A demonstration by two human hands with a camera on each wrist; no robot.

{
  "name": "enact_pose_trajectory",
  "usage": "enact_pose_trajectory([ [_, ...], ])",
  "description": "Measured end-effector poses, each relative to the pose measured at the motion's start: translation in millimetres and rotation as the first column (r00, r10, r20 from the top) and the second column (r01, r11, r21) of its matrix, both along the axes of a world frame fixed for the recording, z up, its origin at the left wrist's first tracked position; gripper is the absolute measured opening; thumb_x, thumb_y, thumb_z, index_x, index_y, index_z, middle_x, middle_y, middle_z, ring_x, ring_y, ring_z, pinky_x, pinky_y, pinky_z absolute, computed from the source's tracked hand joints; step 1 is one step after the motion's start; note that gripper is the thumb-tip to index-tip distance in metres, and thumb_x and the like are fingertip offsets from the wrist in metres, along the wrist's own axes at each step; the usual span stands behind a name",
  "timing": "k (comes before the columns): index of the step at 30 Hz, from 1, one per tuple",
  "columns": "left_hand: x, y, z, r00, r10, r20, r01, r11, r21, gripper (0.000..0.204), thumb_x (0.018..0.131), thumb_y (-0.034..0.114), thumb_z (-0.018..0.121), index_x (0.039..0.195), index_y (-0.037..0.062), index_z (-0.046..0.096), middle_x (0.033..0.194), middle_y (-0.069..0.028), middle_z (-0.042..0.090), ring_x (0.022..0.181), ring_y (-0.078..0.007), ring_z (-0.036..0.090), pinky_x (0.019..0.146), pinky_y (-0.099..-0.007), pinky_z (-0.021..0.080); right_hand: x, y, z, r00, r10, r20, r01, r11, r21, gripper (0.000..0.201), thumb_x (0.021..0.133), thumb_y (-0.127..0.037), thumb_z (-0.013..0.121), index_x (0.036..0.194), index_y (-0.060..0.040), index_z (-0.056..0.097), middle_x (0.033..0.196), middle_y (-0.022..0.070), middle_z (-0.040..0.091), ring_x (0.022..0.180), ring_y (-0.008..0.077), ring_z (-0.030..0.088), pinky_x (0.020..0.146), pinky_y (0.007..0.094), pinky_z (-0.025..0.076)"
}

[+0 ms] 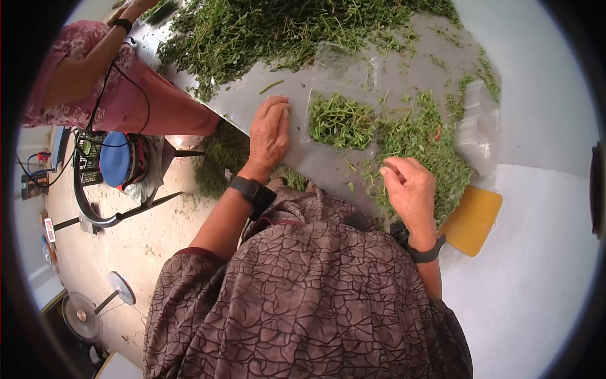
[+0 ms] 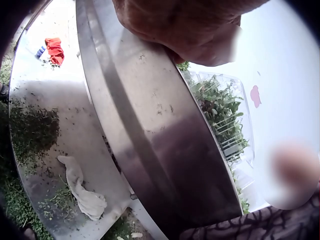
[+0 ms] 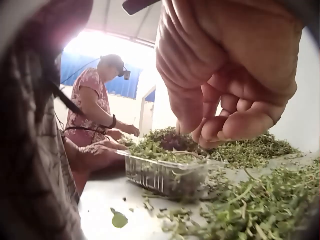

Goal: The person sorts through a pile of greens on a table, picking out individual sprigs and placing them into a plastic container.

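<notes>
A clear plastic container (image 1: pixel 308 120) filled with cut green stems (image 1: pixel 341 121) sits on the metal table, its clear lid (image 1: pixel 334 76) folded back behind it. Left of it, the left hand (image 1: pixel 270 131) rests by the table edge, fingers loosely bent and holding nothing visible. To the container's right, above loose greens (image 1: pixel 423 136), hovers the right hand (image 1: pixel 411 192) with thumb and fingers curled together. The right wrist view shows those fingertips (image 3: pixel 202 135) close above the filled container (image 3: pixel 165 175), with nothing clearly seen between them.
A large heap of greens (image 1: pixel 252 38) covers the table's far side. Stacked clear containers (image 1: pixel 478 129) stand at the right, near a yellow board (image 1: pixel 473 220). Another person (image 1: pixel 82 76) works at the far left; a blue-topped stool (image 1: pixel 115 159) is on the floor below.
</notes>
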State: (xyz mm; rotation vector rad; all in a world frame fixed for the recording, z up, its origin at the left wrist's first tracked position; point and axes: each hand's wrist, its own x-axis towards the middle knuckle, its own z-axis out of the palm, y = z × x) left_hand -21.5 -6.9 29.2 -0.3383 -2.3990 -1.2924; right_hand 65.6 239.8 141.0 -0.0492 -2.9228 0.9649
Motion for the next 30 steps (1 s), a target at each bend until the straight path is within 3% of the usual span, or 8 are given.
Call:
enact_pose_trajectory([
  [3,-1.6,0.5,-2.1,1.0,-0.003,-0.012,0.003,1.0,0.001,0.01,0.088,0.003,0.053,0.094,0.0001,0.06,0.107,-0.0147,0.061,0.103,-0.036,0.057,0.094,-0.0406,0.045,-18.0,-21.9,2.3,0.977,0.112,-0.181,-0.119,0.992,-0.03,0.015,0.073,-0.01,0.071,0.086,-0.0033,0.068,0.07,0.0118,0.062,0.061,0.0262,0.061,0.055,0.0331,0.047],
  [7,-0.8,-2.7,-1.3,1.0,-0.01,-0.005,0.01,0.999,0.03,0.009,0.088,0.004,0.054,0.094,0.0001,0.06,0.107,-0.0148,0.061,0.103,-0.0359,0.057,0.091,-0.0403,0.046,-38.3,-48.6,-1.8,0.958,0.238,-0.161,-0.227,0.97,0.083,0.013,0.073,-0.013,0.072,0.076,-0.0036,0.063,0.063,0.0107,0.057,0.058,0.0277,0.057,0.052,0.0378,0.044],
  [10,-1.2,-1.9,-1.0,1.0,-0.014,-0.016,0.015,0.998,0.06,0.008,0.088,0.003,0.054,0.093,0.0001,0.059,0.106,-0.0149,0.061,0.102,-0.0362,0.057,0.089,-0.0404,0.046,-53.2,-59.3,-12.7,0.924,0.305,-0.229,-0.236,0.929,0.286,0.019,0.074,-0.018,0.072,0.071,-0.0027,0.06,0.064,0.0123,0.057,0.059,0.0296,0.058,0.053,0.0402,0.044],
  [18,-2.1,-3.1,-1.4,0.998,-0.038,-0.043,0.04,0.998,0.045,0.008,0.087,0.004,0.055,0.093,0.0005,0.059,0.103,-0.0147,0.06,0.099,-0.0367,0.057,0.088,-0.0415,0.046,-64.3,-63.5,-35.1,0.918,0.349,-0.189,-0.234,0.861,0.451,0.018,0.074,-0.015,0.067,0.066,-0.0013,0.058,0.064,0.0156,0.057,0.058,0.0313,0.06,0.054,0.0415,0.048],
  [24,-2.7,-4.4,-1.4,0.997,-0.048,-0.059,0.051,0.998,0.04,0.008,0.086,0.003,0.055,0.093,0.0005,0.059,0.103,-0.0146,0.06,0.099,-0.0365,0.057,0.091,-0.0418,0.046,-72.8,-58.5,-28.5,0.937,0.279,-0.209,-0.175,0.895,0.411,0.015,0.069,-0.008,0.061,0.057,-0.0018,0.055,0.053,0.0153,0.054,0.049,0.0303,0.057,0.048,0.0407,0.045],
  [27,-1.8,-3.3,-1.9,0.997,-0.054,-0.056,0.057,0.996,0.069,0.008,0.086,0.003,0.056,0.093,0.0006,0.059,0.102,-0.0143,0.061,0.098,-0.0363,0.057,0.091,-0.0417,0.046,-73.2,-54.5,-13.3,0.977,0.131,-0.171,-0.089,0.968,0.234,0.009,0.068,-0.006,0.057,0.059,-0.0015,0.058,0.053,0.0149,0.055,0.046,0.0286,0.055,0.048,0.0373,0.044],
  [29,-1.6,-3.9,-1.6,0.997,-0.055,-0.053,0.06,0.993,0.1,0.008,0.086,0.003,0.056,0.093,0.0007,0.059,0.102,-0.0142,0.061,0.098,-0.0361,0.058,0.091,-0.0414,0.046,-73.7,-51.8,-7.5,1.0,0.006,-0.022,-0.007,0.999,-0.053,0.009,0.07,-0.007,0.057,0.068,-0.003,0.065,0.053,0.0112,0.058,0.045,0.0215,0.054,0.047,0.0334,0.043],
  [30,-1.5,-5.3,-1.1,0.997,-0.067,-0.03,0.071,0.991,0.118,0.008,0.086,0.003,0.057,0.093,0.0009,0.06,0.102,-0.0142,0.061,0.098,-0.036,0.058,0.09,-0.0412,0.046,-75.0,-48.7,-9.1,1.0,0.003,-0.026,-0.004,0.999,-0.054,0.009,0.07,-0.007,0.057,0.068,-0.003,0.065,0.053,0.0112,0.058,0.045,0.0215,0.054,0.047,0.0334,0.043],
])
